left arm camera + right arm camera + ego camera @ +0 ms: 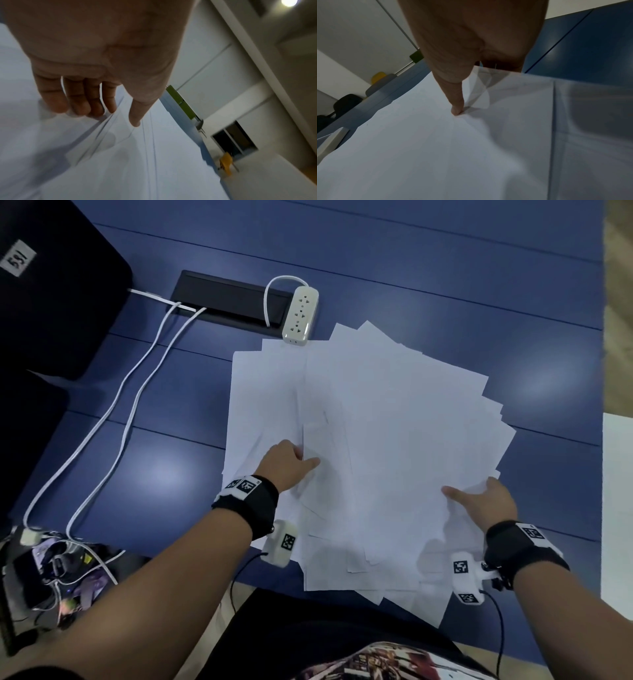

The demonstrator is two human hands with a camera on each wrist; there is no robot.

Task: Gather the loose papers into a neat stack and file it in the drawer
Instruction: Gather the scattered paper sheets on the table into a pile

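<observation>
the loose papers [376,440] lie fanned out in a wide, uneven spread on the blue table [445,285], corners sticking out at many angles, some sheets hanging over the near table edge. both hands are on the near part of the spread.

the left hand [287,463] sits at the left side of the papers. in the left wrist view its fingers [77,102] hang close together, slightly bent, their tips touching the edges of several sheets, while the thumb [135,116] points straight down onto the top sheet just right of those fingertips. a few sheet edges lift between the thumb and the fingertips, but whether they are truly pinched is not clear.

the right hand [486,501] is at the right side. its thumb [455,102] presses on top of the upper sheet, which puckers around the thumb tip, and the fingers go under the sheet's edge, hidden from both views; the hand pinches that sheet between thumb above and fingers beneath.

beyond the left fingertips, past the far edge of the papers, a white power strip [300,314] rests with its end touching a sheet corner, beside a black cable slot [226,296]. white cables [130,392] run well left of the left hand toward a black case [51,285].
</observation>
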